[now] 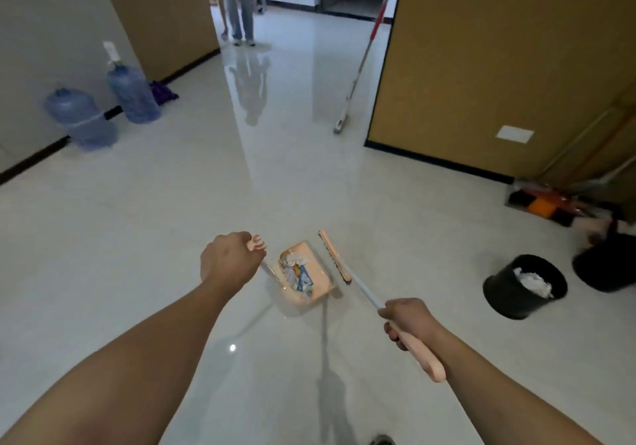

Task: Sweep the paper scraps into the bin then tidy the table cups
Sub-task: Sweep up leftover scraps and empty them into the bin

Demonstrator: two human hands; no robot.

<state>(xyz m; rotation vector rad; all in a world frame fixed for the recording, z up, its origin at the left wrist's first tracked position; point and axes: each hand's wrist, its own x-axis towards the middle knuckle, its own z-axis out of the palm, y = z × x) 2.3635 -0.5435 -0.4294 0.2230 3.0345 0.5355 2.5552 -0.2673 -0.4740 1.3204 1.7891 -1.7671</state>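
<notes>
My left hand (230, 261) is shut on the pink handle of a pink dustpan (320, 284) that stands on the white floor in the middle of the view. Paper scraps (298, 274), white, blue and orange, lie inside the pan. My right hand (407, 320) grips the pink handle of a broom (335, 257); its brush head rests on the floor just right of the pan. A black bin (499, 289) with crumpled white paper in it stands to the right, apart from both hands.
A second dark bucket (605, 269) and cleaning tools sit at the right wall. A mop (358, 73) leans by the brown partition. Two blue water jugs (132, 93) stand at the left wall. A person (237, 0) stands in the far doorway.
</notes>
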